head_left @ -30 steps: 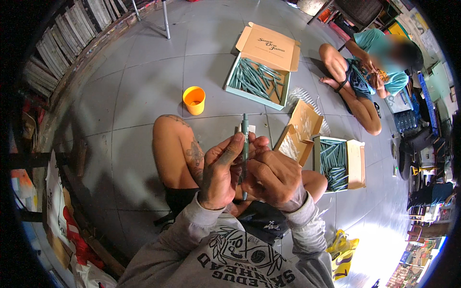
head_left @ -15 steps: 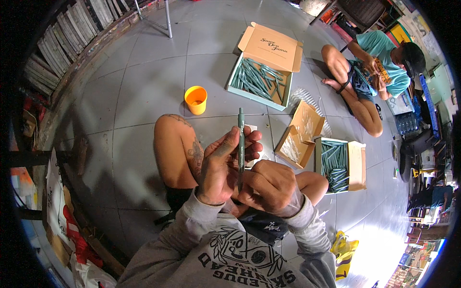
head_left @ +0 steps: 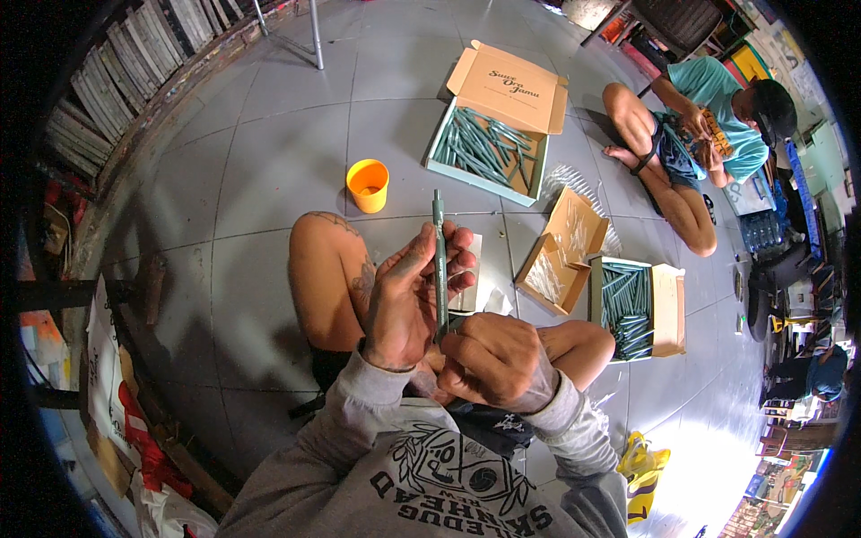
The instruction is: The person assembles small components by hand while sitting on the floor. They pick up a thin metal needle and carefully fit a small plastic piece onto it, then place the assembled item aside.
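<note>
A slim dark green pen (head_left: 440, 269) stands upright in front of my chest, with small pale print along its barrel. My left hand (head_left: 399, 314) pinches it between the thumb and the curled fingers. Lower down, my right hand (head_left: 499, 359) is closed around the pen's bottom end, and its fingers hide that tip. Behind the hands, a whitish flat piece (head_left: 468, 278) lies partly covered on the floor. An orange cup (head_left: 368, 186) stands beyond my left knee.
A large open carton (head_left: 502, 99) holds many green pens. To the right are a smaller cardboard box (head_left: 574, 235) with clear plastic pieces and another open box (head_left: 665, 309) of pens. A co-worker (head_left: 717, 134) sits cross-legged at far right. A yellow bag (head_left: 641, 475) lies near right.
Both hands have shifted slightly left, carrying the pen along. More of the whitish flat piece behind them shows. The grip looks much the same.
</note>
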{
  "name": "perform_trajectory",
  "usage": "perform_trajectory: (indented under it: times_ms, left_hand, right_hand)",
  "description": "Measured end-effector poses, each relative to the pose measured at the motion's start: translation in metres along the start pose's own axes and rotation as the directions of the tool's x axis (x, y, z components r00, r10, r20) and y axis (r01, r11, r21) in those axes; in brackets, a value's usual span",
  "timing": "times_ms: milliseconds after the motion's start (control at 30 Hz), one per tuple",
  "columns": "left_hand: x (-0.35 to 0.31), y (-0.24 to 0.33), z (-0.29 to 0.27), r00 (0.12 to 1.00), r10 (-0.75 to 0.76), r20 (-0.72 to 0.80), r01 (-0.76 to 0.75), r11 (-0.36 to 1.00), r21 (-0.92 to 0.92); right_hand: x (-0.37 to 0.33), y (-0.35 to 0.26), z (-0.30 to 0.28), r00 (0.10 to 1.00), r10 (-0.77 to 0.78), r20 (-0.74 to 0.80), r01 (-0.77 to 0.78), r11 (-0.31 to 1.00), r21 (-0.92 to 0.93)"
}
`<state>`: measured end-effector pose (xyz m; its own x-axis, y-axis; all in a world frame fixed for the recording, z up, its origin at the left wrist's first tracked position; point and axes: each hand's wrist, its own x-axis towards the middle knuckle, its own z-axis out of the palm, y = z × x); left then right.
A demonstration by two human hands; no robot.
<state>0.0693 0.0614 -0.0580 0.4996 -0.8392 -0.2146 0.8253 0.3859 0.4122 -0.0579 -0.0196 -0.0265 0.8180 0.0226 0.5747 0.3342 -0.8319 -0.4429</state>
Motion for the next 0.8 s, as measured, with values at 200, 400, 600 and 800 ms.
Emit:
perform_trajectory:
  times_ms: [200,400,600,800]
  left_hand:
    - [0.008,0.0,-0.008,1.0,0.013,0.017,-0.013,1.0,-0.02]
    - [0.018,-0.003,-0.016,1.0,-0.007,0.027,0.008,0.999,-0.037]
    - [0.024,-0.005,-0.023,0.999,-0.022,0.038,0.024,0.998,-0.049]
    - [0.03,-0.006,-0.028,0.998,-0.046,0.031,0.047,0.998,-0.032]
  right_hand:
    - [-0.005,-0.003,0.005,1.0,0.013,0.028,-0.015,0.998,0.056]
    - [-0.008,-0.004,0.009,0.998,0.043,0.043,-0.047,0.996,0.077]
    - [-0.013,-0.004,0.011,0.99,0.107,0.094,-0.122,0.978,0.168]
    - [-0.02,0.0,0.016,0.977,0.133,0.165,-0.177,0.938,0.297]
